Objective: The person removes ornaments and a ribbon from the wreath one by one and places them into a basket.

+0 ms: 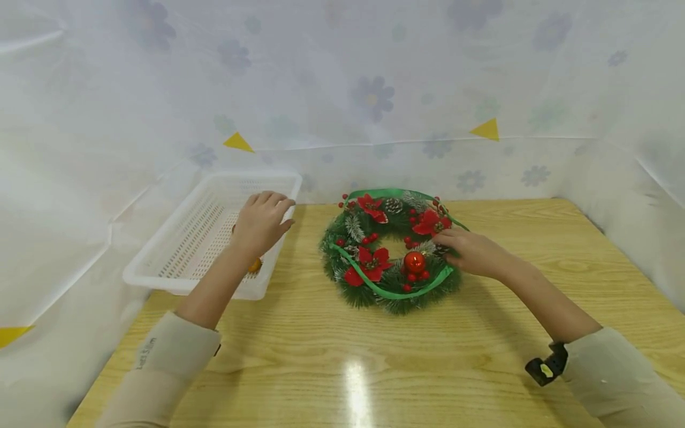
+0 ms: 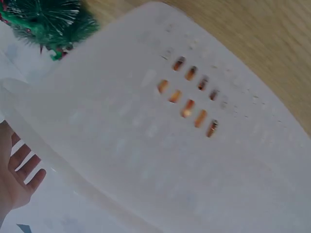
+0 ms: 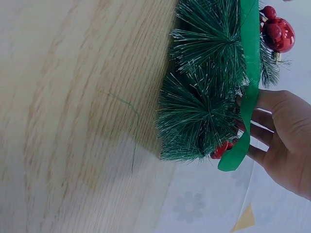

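A green wreath (image 1: 364,295) lies on the table, trimmed with red poinsettias (image 1: 373,265), pinecones (image 1: 393,205), berries and a shiny red ball (image 1: 414,262). Green ribbon (image 1: 398,295) loops loosely over it. My right hand (image 1: 473,254) reaches into the wreath's right side near a pinecone. In the right wrist view its fingertips disappear behind the ribbon (image 3: 249,97) and needles, so any grip is hidden. My left hand (image 1: 262,223) hovers over the white plastic basket (image 1: 160,232) with relaxed fingers and holds nothing. An orange ball (image 1: 255,266) shows in the basket beneath that wrist.
The wooden table (image 1: 299,356) meets a flower-patterned sheet (image 1: 342,89) behind and at the sides. Yellow triangles (image 1: 487,129) mark the sheet. Orange and brown items (image 2: 188,108) show through the basket's slots. A thin green strand (image 3: 136,116) lies beside the wreath.
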Tool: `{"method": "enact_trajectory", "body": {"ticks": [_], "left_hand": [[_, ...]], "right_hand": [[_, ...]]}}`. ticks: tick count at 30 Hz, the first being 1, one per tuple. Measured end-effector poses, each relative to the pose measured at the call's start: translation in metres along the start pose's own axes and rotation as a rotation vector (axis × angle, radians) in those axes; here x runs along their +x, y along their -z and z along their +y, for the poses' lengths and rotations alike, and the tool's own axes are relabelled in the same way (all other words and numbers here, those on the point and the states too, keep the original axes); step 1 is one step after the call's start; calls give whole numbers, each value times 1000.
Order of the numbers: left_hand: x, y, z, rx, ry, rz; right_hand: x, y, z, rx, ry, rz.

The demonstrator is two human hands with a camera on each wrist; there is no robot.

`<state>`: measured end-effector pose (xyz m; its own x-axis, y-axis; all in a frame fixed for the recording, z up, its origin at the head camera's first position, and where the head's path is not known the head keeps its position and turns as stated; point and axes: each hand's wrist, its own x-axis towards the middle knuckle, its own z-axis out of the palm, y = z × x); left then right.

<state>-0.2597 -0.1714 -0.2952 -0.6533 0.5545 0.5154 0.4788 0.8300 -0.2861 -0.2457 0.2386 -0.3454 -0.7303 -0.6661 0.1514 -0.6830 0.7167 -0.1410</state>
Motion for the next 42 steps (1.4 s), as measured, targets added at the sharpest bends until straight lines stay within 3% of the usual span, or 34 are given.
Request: {"method": "enact_trajectory", "body": {"ticks": [11, 16, 24, 31, 42], "left_hand": [[39, 1, 76, -23, -188, 105], [47, -3, 108, -58, -238, 89], [52, -10, 149, -124, -293, 141], [53, -15, 171, -111, -282, 92], [53, -19, 183, -53, -274, -64]], "right_hand": [[1, 0, -2, 3, 4, 11], [0, -1, -3, 2, -23, -7], [-1, 0, -4, 0, 9, 6], [0, 2, -3, 2, 31, 9], [0, 1, -3, -7, 30, 15]]}}
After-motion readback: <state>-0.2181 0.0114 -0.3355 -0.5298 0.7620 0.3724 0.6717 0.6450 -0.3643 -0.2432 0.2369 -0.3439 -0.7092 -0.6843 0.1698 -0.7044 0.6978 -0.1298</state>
